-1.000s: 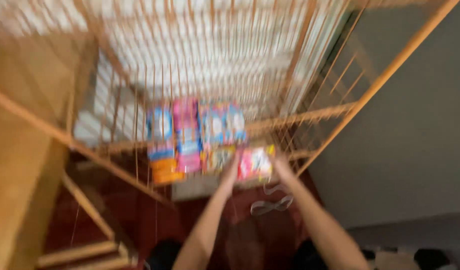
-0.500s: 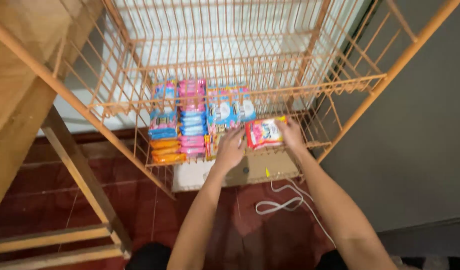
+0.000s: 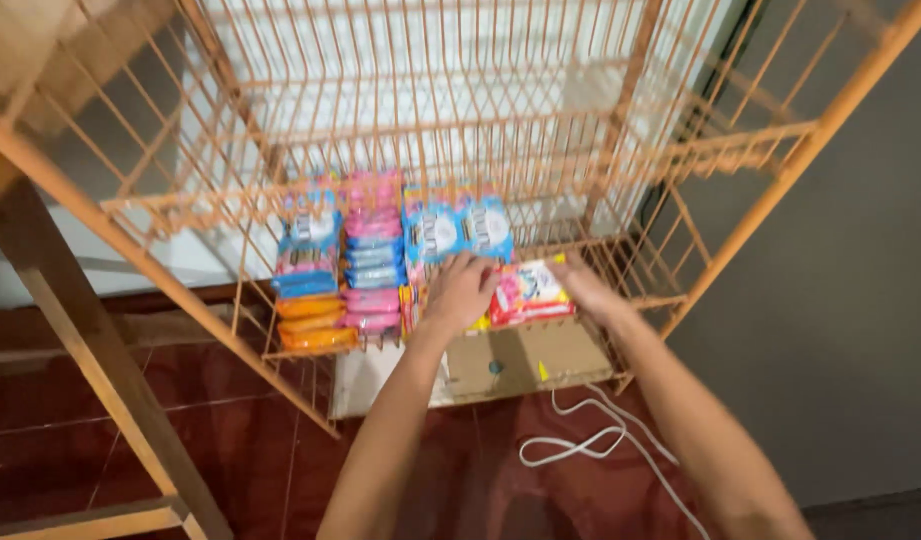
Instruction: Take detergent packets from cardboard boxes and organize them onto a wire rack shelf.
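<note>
Wooden beams [image 3: 90, 350] slanting down the left edge, standing on dark red floor tiles [image 3: 230, 440]. Orange wire rack [image 3: 460, 130] filling the upper middle, leaning against a pale wall. Lying on its low shelf from the left: orange packets [image 3: 315, 322] stacked under blue ones [image 3: 308, 245], then a column of pink and blue packets [image 3: 372, 255], then blue-and-white packs [image 3: 458, 228] standing upright toward the back. Left hand [image 3: 462, 290] reaching into the shelf, fingers curled over the near edge of the blue-and-white packs and touching the left end of a red and pink snack packet [image 3: 528, 293]; grip looking half closed, exact hold hard telling through blur. Right hand [image 3: 587, 288] pressing against that packet's right end, grip narrow, holding it between both hands just above the shelf wires. Sitting beneath the shelf, a flat cardboard sheet [image 3: 530, 362]. Trailing across the tiles below, a white cable [image 3: 580, 448]. Grey wall [image 3: 840, 300] rising on the right.
</note>
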